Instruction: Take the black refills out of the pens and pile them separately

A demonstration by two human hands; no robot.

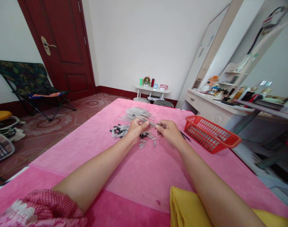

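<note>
My left hand point(138, 128) is closed, pinching a thin grey translucent pen barrel point(152, 125) between thumb and fingers. The fingers of my right hand point(167, 130) are closed at the barrel's other end, so it spans the small gap between both hands. Just beyond lies a heap of long translucent pen barrels point(136, 113). Beside my left hand is a pile of small clear and black pen caps and plugs point(119, 130), partly hidden by the hand. Several loose clear caps point(142, 145) lie below the hands.
An orange-red plastic basket point(211, 134) stands at the right edge of the pink-covered table point(87, 148). Thin black sticks point(186, 135) lie beside it. A folded yellow cloth point(188, 205) is near my right forearm. A dressing table point(212, 102) stands to the right.
</note>
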